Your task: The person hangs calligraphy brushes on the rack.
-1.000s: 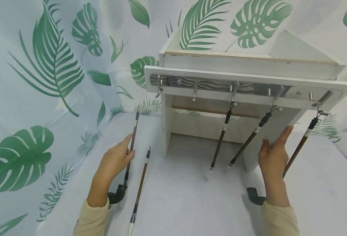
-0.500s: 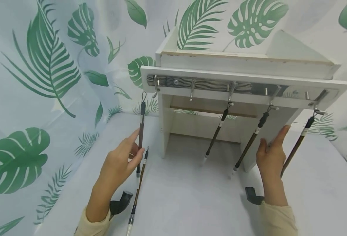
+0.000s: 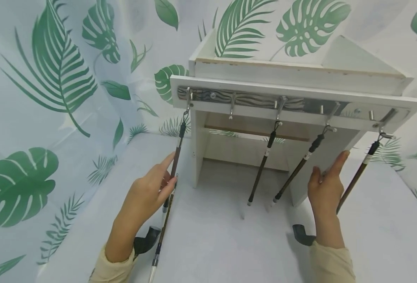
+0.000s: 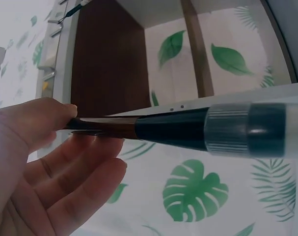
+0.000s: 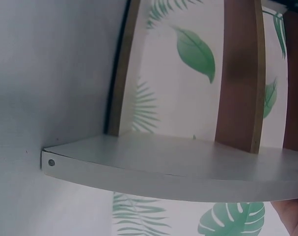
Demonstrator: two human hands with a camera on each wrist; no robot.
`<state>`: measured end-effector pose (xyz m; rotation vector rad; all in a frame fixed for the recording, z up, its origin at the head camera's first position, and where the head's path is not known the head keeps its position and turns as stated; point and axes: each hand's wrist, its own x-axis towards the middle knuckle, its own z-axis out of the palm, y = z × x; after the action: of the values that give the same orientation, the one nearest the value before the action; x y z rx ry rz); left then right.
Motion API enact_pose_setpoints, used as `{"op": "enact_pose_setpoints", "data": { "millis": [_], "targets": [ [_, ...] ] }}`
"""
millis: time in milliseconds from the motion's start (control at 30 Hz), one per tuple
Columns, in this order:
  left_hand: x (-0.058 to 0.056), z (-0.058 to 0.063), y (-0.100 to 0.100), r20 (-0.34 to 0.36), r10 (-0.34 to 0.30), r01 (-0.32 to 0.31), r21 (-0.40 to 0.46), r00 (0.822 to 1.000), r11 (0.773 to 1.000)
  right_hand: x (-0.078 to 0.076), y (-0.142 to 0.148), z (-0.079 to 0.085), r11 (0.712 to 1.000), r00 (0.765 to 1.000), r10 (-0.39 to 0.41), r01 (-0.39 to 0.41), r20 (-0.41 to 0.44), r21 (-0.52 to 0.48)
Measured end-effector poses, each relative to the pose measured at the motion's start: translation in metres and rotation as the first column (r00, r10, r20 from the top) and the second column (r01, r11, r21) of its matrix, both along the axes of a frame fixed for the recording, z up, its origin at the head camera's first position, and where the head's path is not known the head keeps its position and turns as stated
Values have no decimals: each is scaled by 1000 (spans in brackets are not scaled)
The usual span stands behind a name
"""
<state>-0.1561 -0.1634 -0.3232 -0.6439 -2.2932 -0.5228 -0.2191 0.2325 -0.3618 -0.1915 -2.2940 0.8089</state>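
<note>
Brush (image 3: 176,157) is tilting slightly in the left hand (image 3: 146,192); fingers (image 4: 90,189) are clamping the handle, thumb side pinching, others spreading below it. Cord loop (image 3: 185,116) is sitting above the fingers, at the leftmost hook (image 3: 188,98) of the rail (image 3: 251,87); can't tell if it's fully over. Right hand (image 3: 327,192) is gripping the side panel (image 3: 298,188), thumb and index straddling its edge, probably bracing the unit.

Right of the left fingers: 1 bare hook (image 3: 232,106), then 3 hung brushes (image 3: 261,169) are dangling off the rail. Below the left fingers: 1 spare brush (image 3: 162,232) is lying on the counter (image 3: 222,236).

My read: step in hand is hanging brush 4. Next move is calling for seating the loop past the hook tip, then checking it's taking weight before the fingers let go. Releasing early is risking a drop.
</note>
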Motion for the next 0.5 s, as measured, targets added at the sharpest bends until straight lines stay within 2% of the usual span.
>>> {"op": "enact_pose_setpoints", "data": {
  "millis": [367,500],
  "targets": [
    [-4,-4,7,-42,20,-20,17,999,1000,0,1,-2,1000,1000,11,-11,-14,6],
    [-6,-4,8,-67,25,-24,24,997,999,-1,2,-2,1000,999,9,-8,-45,18]
  ]
}}
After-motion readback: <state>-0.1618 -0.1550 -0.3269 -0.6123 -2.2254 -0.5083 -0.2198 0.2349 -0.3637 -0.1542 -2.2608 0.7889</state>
